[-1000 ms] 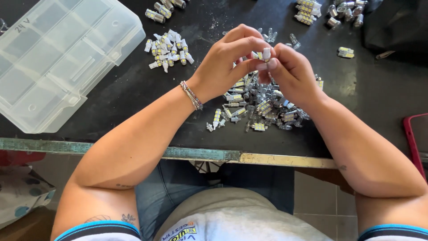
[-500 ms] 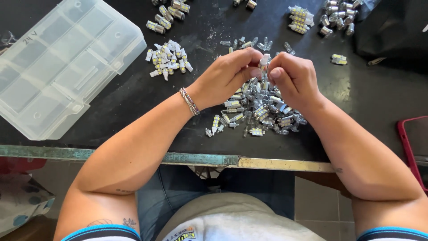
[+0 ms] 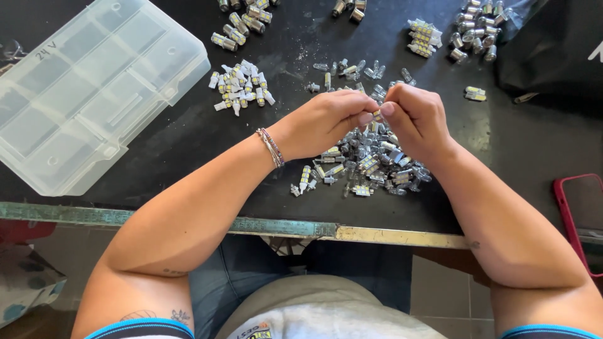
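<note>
Above the black worktop [image 3: 188,135], the left hand [image 3: 323,122] and right hand [image 3: 418,119] pinch one small yellow-and-silver bulb [image 3: 377,115] between fingertips, over the loose heap of similar bulbs [image 3: 370,163] near the front edge (a slip could lose it among them).

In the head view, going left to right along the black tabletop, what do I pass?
Clear plastic compartment box → pile of white bulbs → left hand → small bulb pinched between both hands → right hand → lone yellow bulb → red-edged phone.
</note>
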